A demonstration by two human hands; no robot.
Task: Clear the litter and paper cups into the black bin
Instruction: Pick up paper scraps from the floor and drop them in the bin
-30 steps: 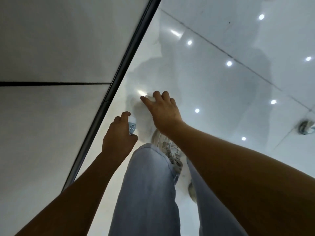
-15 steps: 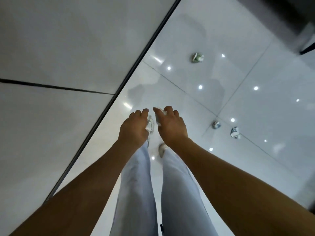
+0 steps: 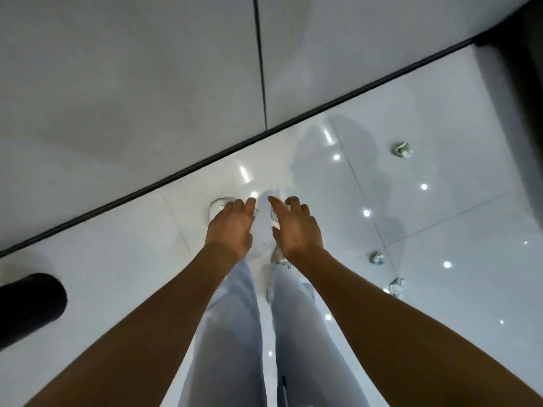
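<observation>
My left hand (image 3: 232, 227) grips a white paper cup (image 3: 216, 205); its rim shows past my fingers. My right hand (image 3: 295, 230) holds a white piece of litter (image 3: 274, 215) between thumb and fingers, mostly hidden by the hand. Both hands are held out side by side above the glossy floor. The black bin (image 3: 29, 306) shows at the left edge, well left of my left forearm. Three crumpled pieces of litter lie on the floor to the right: one far (image 3: 402, 149), one nearer (image 3: 376, 257), one beside my right forearm (image 3: 396, 286).
A grey wall (image 3: 132, 83) with a dark baseboard (image 3: 223, 154) runs diagonally just ahead of my hands. My legs in pale jeans (image 3: 229, 333) and a white shoe (image 3: 277, 255) are below. A dark object (image 3: 526, 98) stands at the far right.
The view has swung left, bringing the black bin into view at the left edge. Both hands stay close together in front, each still holding its white item.
</observation>
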